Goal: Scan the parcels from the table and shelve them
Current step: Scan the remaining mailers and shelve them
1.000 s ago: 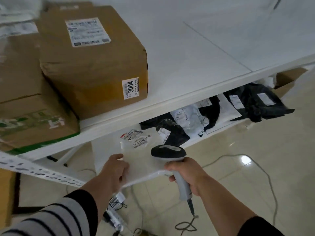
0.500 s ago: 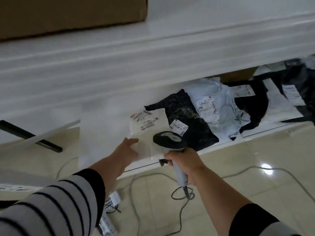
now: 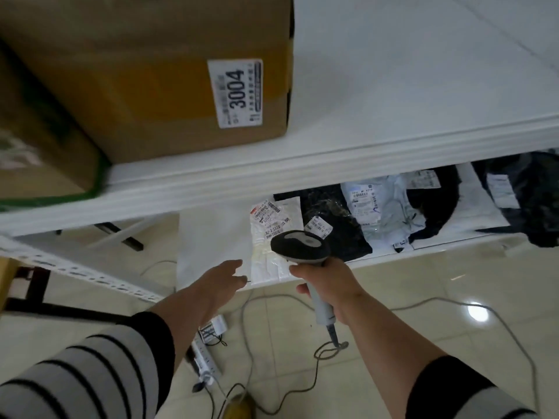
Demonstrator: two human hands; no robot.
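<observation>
A flat white parcel [image 3: 266, 237] with a printed label lies on the lower shelf [image 3: 211, 237], at the left end of a row of bags. My left hand [image 3: 222, 279] hovers at the shelf's front edge just left of it, fingers relaxed and holding nothing. My right hand [image 3: 328, 282] grips the handle of a grey and black barcode scanner [image 3: 299, 244], whose head hangs over the parcel's right side. A cable runs down from the scanner to the floor.
Black and grey mailer bags [image 3: 378, 216] fill the lower shelf to the right. On the upper shelf [image 3: 393, 116] stands a cardboard box [image 3: 169, 80] labelled 3004, with another box [image 3: 36, 152] to its left. Cables and a power strip [image 3: 205, 355] lie on the tiled floor.
My left hand has let go of the white parcel, which now lies on the lower shelf, and has drawn back to the shelf edge. The scanner has stayed in my right hand.
</observation>
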